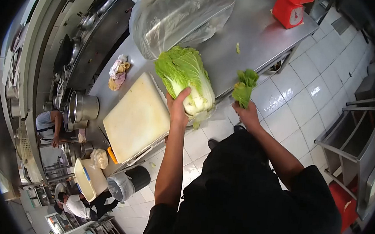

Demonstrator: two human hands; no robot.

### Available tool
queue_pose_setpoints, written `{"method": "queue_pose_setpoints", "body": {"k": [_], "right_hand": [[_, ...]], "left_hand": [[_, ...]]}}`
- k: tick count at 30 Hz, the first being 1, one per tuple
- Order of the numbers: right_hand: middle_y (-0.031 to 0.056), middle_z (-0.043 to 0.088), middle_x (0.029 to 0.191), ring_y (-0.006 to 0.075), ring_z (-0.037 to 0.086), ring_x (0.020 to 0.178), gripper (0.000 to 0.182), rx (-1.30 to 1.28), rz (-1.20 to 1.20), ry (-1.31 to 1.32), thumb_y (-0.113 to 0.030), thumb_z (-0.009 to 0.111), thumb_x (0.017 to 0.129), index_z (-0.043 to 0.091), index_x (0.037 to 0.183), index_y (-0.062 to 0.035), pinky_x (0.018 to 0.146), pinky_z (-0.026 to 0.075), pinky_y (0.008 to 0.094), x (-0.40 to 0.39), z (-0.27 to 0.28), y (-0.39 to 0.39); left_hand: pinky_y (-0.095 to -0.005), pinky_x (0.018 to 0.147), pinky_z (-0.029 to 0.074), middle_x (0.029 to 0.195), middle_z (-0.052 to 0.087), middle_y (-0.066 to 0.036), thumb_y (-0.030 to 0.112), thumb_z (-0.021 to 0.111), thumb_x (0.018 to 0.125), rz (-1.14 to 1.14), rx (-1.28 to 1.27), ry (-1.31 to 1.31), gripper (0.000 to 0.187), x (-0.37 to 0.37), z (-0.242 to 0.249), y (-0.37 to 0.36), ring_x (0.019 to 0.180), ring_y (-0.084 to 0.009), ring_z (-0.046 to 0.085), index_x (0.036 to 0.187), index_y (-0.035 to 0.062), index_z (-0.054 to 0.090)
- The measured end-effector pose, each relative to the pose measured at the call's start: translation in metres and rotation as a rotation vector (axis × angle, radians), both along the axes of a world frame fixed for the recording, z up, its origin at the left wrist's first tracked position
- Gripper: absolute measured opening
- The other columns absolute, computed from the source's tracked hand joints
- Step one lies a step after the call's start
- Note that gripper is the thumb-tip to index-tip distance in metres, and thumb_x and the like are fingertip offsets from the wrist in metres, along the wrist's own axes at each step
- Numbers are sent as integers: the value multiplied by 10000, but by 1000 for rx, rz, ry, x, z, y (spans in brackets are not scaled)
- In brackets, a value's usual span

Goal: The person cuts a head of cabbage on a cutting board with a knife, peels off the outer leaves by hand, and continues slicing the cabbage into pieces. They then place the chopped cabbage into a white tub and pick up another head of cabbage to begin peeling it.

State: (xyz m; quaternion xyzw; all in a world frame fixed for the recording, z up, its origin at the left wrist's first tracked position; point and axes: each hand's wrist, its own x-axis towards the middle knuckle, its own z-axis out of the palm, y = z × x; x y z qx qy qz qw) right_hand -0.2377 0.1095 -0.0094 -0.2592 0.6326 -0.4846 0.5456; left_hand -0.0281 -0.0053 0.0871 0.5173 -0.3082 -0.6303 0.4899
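Note:
My left hand grips a napa cabbage near its pale base, thumb on top and the other fingers hidden beneath. The green leafy end points away from me, over the steel table's front edge. To the right, my right hand is closed on a loose cabbage leaf, held above the tiled floor. Left of the cabbage lies a thick white cutting board. Behind the cabbage rests a large clear plastic bag.
A red kitchen scale stands at the table's far right. A crumpled cloth lies beyond the board, and an orange handle at its near corner. A bin with a plastic liner stands below. Two other people are at the left.

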Motion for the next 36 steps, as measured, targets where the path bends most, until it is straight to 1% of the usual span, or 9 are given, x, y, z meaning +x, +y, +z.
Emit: {"method": "queue_pose_setpoints", "body": {"k": [2, 9, 17, 22, 24, 25, 29, 34, 36], "right_hand": [[73, 721, 986, 124, 638, 928, 388, -243, 14, -128, -239, 766, 846, 667, 1142, -8, 829, 509, 325, 8, 50, -28], [82, 697, 1122, 152, 641, 1041, 557, -347, 357, 43, -143, 866, 760, 604, 1219, 33, 917, 511, 304, 42, 144, -54], [132, 680, 1026, 240, 664, 911, 263, -537, 131, -26, -72, 760, 786, 668, 1015, 18, 812, 515, 357, 115, 165, -62], [74, 662, 834, 184, 639, 764, 151, -859, 271, 356, -26, 680, 810, 643, 947, 26, 680, 501, 339, 128, 147, -50], [51, 635, 760, 156, 620, 715, 119, -651, 360, 108, 1, 643, 807, 640, 925, 22, 628, 485, 318, 128, 148, -37], [66, 622, 822, 193, 578, 645, 170, -333, 283, -343, 12, 596, 787, 627, 952, -17, 583, 459, 324, 125, 126, -31], [74, 608, 836, 166, 556, 634, 186, -269, 264, -436, -23, 605, 818, 612, 1004, -30, 560, 448, 306, 96, 98, -37], [68, 624, 894, 138, 552, 652, 197, -39, 351, -685, -167, 650, 928, 609, 1078, -45, 557, 443, 292, 137, 111, -81], [89, 667, 1009, 182, 638, 777, 307, 29, 504, -1005, -228, 678, 958, 613, 1187, -32, 672, 527, 329, 163, 104, -90]], "left_hand": [[-423, 951, 541, 1328, 531, -190, 27, 775, 770, -6, -45, 20, 848, -5, 7, 16, 1165, -309, 592, 1470, 0, 298], [-375, 1001, 474, 1341, 515, -140, -26, 755, 718, 68, -346, -149, 954, 7, 36, 44, 1187, -256, 554, 1526, 21, 251], [-405, 1009, 488, 1381, 508, -137, -6, 730, 800, 317, -323, 94, 829, 56, 54, 51, 1219, -280, 553, 1505, 46, 297], [-468, 980, 518, 1294, 619, -138, 388, 625, 928, 369, -211, 577, 576, 103, 48, 42, 1149, -301, 620, 1394, 74, 496], [-455, 1031, 493, 1355, 594, -123, 373, 588, 945, 468, -237, 619, 580, 115, 45, 42, 1209, -287, 594, 1415, 55, 469], [-460, 1036, 489, 1358, 594, -116, 411, 573, 944, 494, -253, 613, 592, 125, 42, 36, 1208, -292, 593, 1414, 63, 476], [-476, 1007, 490, 1311, 600, -95, 583, 543, 914, 442, -228, 681, 664, 187, 28, 38, 1159, -295, 586, 1387, 119, 519], [-436, 983, 506, 1280, 615, -74, 589, 519, 937, 419, -227, 787, 632, 243, -36, 47, 1115, -270, 601, 1357, 117, 538], [-408, 966, 516, 1253, 629, -71, 557, 492, 962, 453, -277, 736, 589, 228, -29, 55, 1094, -251, 613, 1325, 98, 553]]}}
